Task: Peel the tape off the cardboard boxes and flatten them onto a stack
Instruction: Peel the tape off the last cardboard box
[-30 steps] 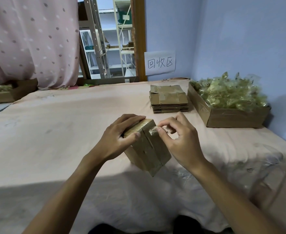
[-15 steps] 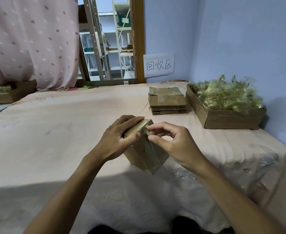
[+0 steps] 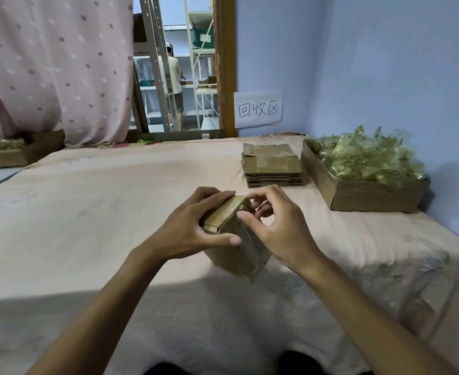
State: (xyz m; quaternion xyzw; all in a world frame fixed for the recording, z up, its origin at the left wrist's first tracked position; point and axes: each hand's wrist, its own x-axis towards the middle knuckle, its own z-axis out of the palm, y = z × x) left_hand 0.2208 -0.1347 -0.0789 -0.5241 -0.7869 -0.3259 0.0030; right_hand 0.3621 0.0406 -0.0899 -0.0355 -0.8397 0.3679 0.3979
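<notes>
Box (image 3: 236, 239) btwn hands, front-centre; flat stack (image 3: 273, 165) behind; tray (image 3: 371, 196) right of stack.

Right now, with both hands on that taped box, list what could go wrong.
1. Fingers of the right hand pick at the glossy tape on the top edge of the box; it may tear into strips or rip cardboard away.
2. Only the left hand grips the tilted box; a hard pull could twist it loose.
</notes>
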